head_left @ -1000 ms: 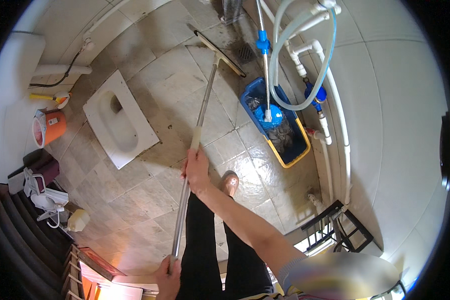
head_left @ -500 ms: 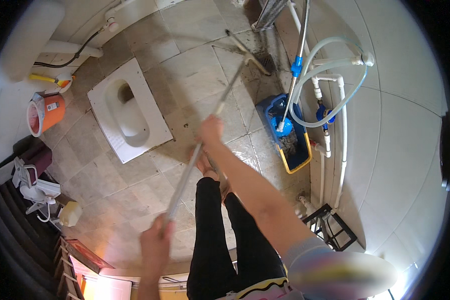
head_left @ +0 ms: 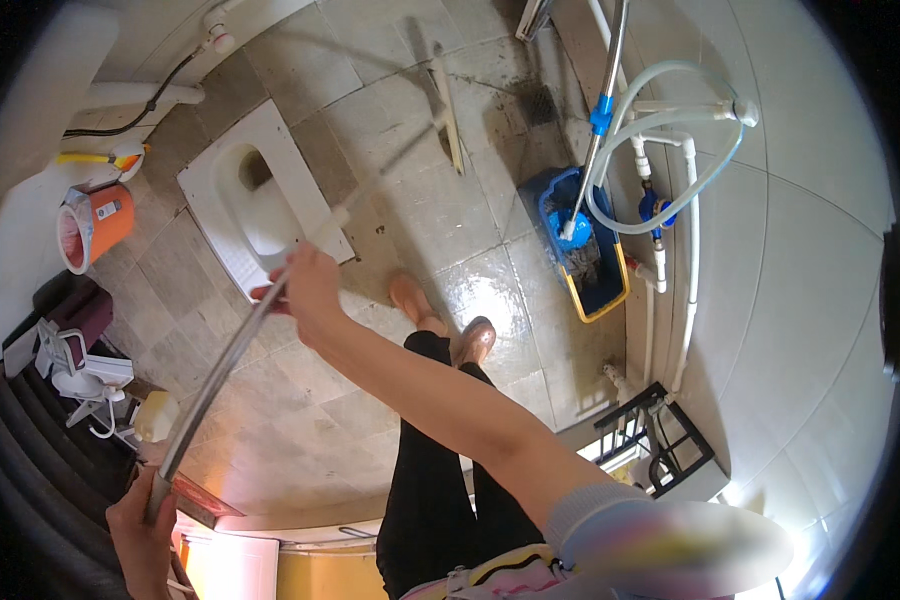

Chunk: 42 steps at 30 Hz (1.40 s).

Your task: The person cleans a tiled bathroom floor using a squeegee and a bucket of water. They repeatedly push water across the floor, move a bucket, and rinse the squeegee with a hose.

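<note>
Left hand [head_left: 142, 520] grips the squeegee pole [head_left: 219, 375] near its end; right hand [head_left: 311, 287] grips it farther along

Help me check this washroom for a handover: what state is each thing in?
Squeegee: held at a slant
Left hand: gripping squeegee
Right hand: gripping squeegee
Bucket: open, upright
Mop: head down in bucket
Hose: looped
Toilet: uncovered
Bin: open
Floor: shiny in places
</note>
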Tool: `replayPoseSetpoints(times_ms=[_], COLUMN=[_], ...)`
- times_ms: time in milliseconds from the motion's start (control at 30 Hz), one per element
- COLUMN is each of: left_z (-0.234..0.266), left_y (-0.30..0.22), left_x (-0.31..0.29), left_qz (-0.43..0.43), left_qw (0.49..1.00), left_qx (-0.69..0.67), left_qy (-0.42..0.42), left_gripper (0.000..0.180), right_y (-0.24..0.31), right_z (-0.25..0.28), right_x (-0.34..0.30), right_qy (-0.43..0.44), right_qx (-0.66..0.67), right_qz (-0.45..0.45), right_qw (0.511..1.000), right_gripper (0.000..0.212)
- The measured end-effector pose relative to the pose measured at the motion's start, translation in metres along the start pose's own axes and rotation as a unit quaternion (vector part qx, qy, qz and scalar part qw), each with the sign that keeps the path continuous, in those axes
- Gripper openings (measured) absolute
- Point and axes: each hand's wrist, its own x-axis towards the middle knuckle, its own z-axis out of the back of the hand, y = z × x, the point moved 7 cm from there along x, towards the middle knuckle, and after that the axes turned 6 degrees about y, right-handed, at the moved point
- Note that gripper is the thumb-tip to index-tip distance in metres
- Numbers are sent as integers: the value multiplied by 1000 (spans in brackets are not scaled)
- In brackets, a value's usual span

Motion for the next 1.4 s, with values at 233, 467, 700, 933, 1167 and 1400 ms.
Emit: replayPoseSetpoints(times_ms=[233, 467, 700, 933, 1167, 1400], left_z=[-17, 50, 103, 96, -115, -404], left_y=[-81, -81, -51, -35, 45, 82], left_x=[51, 27, -12, -63, -135, -263], left_qz=[-167, -158, -92, 40, 90, 240], left_qw=[938, 925, 916, 908, 994, 810], left_qx=[300, 342, 369, 392, -64, -500], left_qy=[44, -52, -127, -140, 1, 190], left_gripper=[36, 42, 42, 41, 17, 15], right_y=[-18, -6, -15, -28, -93, -185], right_z=[129, 21, -84, -119, 16, 218], right_x=[-6, 14, 29, 19, -39, -133], right_qy=[-175, -63, 40, 134, 110, 43], right_qx=[127, 91, 70, 141, 61, -30], right_qz=[-69, -35, -54, -76, -88, -162], right_qw=[974, 993, 995, 978, 988, 985], right_gripper=[21, 29, 27, 30, 35, 47])
